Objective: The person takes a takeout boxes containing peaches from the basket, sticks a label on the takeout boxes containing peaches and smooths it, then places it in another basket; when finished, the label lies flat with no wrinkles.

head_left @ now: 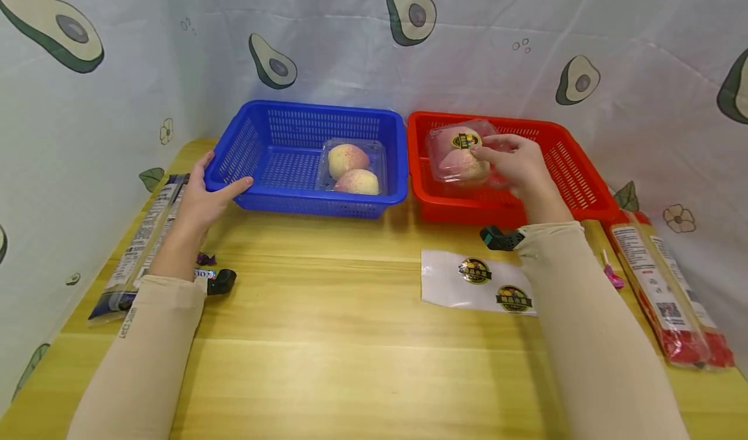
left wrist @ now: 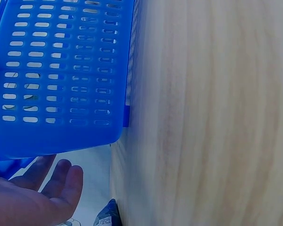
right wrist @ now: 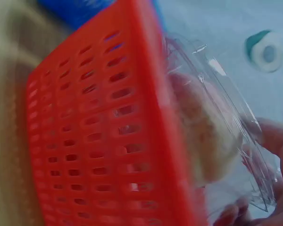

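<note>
My right hand (head_left: 517,161) grips the edge of a clear plastic clamshell box (head_left: 441,161) with two peaches (head_left: 464,165) inside, fingers and thumb at its right side. A round black-and-gold label (head_left: 465,141) sits on its lid. This box is within the red basket (head_left: 584,174), tilted and overlapping its rim in the right wrist view. At the front left corner of the blue basket (head_left: 304,196), my left hand (head_left: 204,196) rests with thumb and fingers spread across the rim. Another clear box (head_left: 380,161) with two peaches lies inside the blue basket, on the right.
A sheet of round labels (head_left: 444,278) lies on the wooden table (head_left: 350,349) before the red basket. Long printed packets stand at the left edge (head_left: 143,245) and right edge (head_left: 663,284). Small wrapped candies lie beside both forearms. An avocado-patterned curtain (head_left: 345,44) closes off the back.
</note>
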